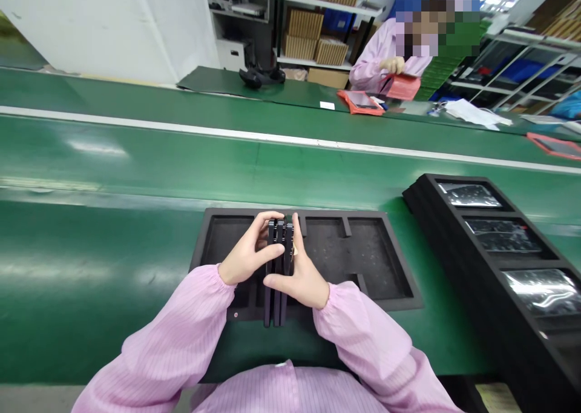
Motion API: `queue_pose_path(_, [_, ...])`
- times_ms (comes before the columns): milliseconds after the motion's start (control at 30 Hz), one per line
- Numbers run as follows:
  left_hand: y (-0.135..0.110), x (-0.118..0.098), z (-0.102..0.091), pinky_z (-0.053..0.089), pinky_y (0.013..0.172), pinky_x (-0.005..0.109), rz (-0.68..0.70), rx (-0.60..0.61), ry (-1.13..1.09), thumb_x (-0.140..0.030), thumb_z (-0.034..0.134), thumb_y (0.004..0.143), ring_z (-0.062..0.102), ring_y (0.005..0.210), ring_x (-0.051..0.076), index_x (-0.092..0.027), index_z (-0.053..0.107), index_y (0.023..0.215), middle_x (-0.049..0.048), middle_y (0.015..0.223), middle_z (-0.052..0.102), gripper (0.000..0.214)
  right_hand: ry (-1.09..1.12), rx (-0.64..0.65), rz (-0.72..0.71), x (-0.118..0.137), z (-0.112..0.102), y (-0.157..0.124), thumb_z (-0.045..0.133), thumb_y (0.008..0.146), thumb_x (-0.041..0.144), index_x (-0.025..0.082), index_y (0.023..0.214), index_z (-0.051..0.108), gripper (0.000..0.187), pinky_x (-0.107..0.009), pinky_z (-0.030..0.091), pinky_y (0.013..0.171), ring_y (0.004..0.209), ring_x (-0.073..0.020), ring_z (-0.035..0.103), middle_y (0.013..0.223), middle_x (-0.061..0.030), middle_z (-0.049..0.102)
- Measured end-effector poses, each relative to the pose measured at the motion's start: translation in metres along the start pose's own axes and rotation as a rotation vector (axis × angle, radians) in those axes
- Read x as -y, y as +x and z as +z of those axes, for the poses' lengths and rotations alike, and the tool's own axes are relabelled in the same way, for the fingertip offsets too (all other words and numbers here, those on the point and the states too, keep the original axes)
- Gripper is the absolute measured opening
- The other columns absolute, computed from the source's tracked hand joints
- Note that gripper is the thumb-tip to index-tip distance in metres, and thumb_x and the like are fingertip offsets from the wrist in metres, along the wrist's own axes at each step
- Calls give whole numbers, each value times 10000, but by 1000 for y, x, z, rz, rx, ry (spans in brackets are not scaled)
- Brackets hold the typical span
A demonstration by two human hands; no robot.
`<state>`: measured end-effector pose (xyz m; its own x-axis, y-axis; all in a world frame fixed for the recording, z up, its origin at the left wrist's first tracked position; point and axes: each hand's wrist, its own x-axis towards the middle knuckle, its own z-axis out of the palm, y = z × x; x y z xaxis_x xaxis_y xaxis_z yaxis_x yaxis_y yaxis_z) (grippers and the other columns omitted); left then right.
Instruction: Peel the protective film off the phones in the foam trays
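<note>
Three thin, flat black slabs (275,307), which look like electronic device housings, stand on edge side by side between my hands. My left hand (249,252) grips them from the left, thumb across the near edges and fingers behind. From the right, my right hand (303,274) closes on the same slabs, its thumb over their near edges and a finger along the outer face. They are over a black foam tray (411,292) with shallow compartments. Whether their lower ends touch the tray or hang in front of it, I cannot tell.
To the right stands a tall stack of black foam trays (431,219), its top compartments holding shiny wrapped parts (502,235). A white-edged ledge runs across the green bench (91,292). Beyond it, a co-worker (379,52) in a pink sleeve handles a red-framed item (403,88).
</note>
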<state>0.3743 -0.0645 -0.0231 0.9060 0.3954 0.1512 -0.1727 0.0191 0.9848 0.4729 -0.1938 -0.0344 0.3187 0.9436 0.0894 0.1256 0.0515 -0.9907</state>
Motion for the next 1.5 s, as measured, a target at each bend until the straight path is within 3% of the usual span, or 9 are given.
queue_pose_path(133, [-2,-2,6,545,837,376,115,-65,123,-358,757,768,648,932,224,-253,486,1196,50,1078,604,517,148,16,62,6,10,-7,782,722,241,230,1479,-318,1335,-498,406,1102,1356,-259,453,1502,-192,374])
queue_pose_path(200, [-4,-2,8,531,898,416,299,-72,192,-421,797,732,631,1039,263,-278,510,1212,76,1194,564,577,68,31,-53,8,4,-7,786,697,211,235,1499,-279,1334,-489,430,1083,1348,-278,462,1503,-191,372])
queue_pose_path(300, [-7,1,11,456,1027,490,641,-43,273,-477,877,615,515,1243,334,-325,457,1343,115,1336,478,854,-161,89,-331,7,-14,-4,825,652,271,234,1554,-122,1309,-512,320,1156,1423,-328,337,1560,-178,266])
queue_pose_path(367, [-9,3,12,452,1034,500,724,-23,275,-499,891,580,504,1250,341,-324,327,1460,135,1330,474,1059,-283,117,-456,4,-24,-2,850,642,356,214,1569,8,1260,-501,276,1182,1427,-338,323,1551,-179,279])
queue_pose_path(533, [-15,7,13,467,1016,535,542,-38,309,-630,872,492,548,1163,351,-276,210,1529,150,1260,485,1280,-260,106,-542,-8,-27,1,841,671,456,223,1547,128,1153,-461,331,1161,1381,-316,405,1522,-178,330])
queue_pose_path(700, [-15,3,12,455,1028,532,509,-17,296,-570,870,563,527,1178,346,-293,282,1496,137,1276,460,1137,-124,129,-495,-5,-28,0,804,703,479,222,1493,225,1013,-443,349,1142,1350,-306,440,1487,-170,375])
queue_pose_path(933, [-14,-5,16,470,1030,459,477,-16,275,-292,774,661,552,1164,296,-259,304,1471,126,1280,491,937,-56,118,-410,-2,-32,-1,695,754,465,207,1433,245,855,-480,317,1143,1362,-311,398,1444,-173,395])
queue_pose_path(1233, [-13,1,17,458,1041,480,483,-105,359,-298,720,673,552,1170,305,-203,277,1479,154,1284,491,925,-217,-24,-545,-15,-30,-2,496,892,398,256,1507,267,671,-526,365,1123,1343,-312,442,1467,-114,434])
queue_pose_path(1500, [-14,-1,24,537,912,403,502,-148,312,-184,637,663,579,1128,279,-218,272,1479,139,1265,506,894,147,-232,-284,-19,-27,-1,576,802,453,195,1240,543,510,-485,486,1003,1116,-289,588,1232,-119,581])
